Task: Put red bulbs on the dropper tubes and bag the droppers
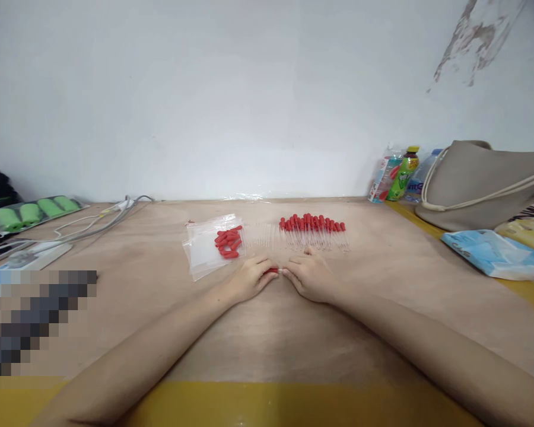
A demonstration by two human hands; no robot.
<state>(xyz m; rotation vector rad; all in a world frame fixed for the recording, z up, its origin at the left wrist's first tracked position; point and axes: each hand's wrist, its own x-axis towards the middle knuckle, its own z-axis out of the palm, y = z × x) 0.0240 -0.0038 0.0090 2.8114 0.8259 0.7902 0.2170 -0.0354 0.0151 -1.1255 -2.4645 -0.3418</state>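
Observation:
My left hand (253, 277) pinches a red rubber dropper bulb (272, 270) low over the table. Facing it, my right hand (310, 277) has its fingers closed on a thin clear dropper tube (280, 270), whose end meets the bulb; most of the tube is hidden by the fingers. Beyond my left hand, loose red bulbs (229, 242) lie partly on clear plastic bags (200, 249). Several bare clear tubes (262, 233) lie in a row to the right of them. Past my right hand is a group of droppers with red bulbs fitted (311, 222).
Bottles (403, 173), a grey bag (485, 178) and a blue tissue pack (498, 254) stand or lie at the right. Packed green rolls (31, 213), cables (102, 219) and a white power strip (40, 256) are at the left. A white wall (249, 101) bounds the table's back.

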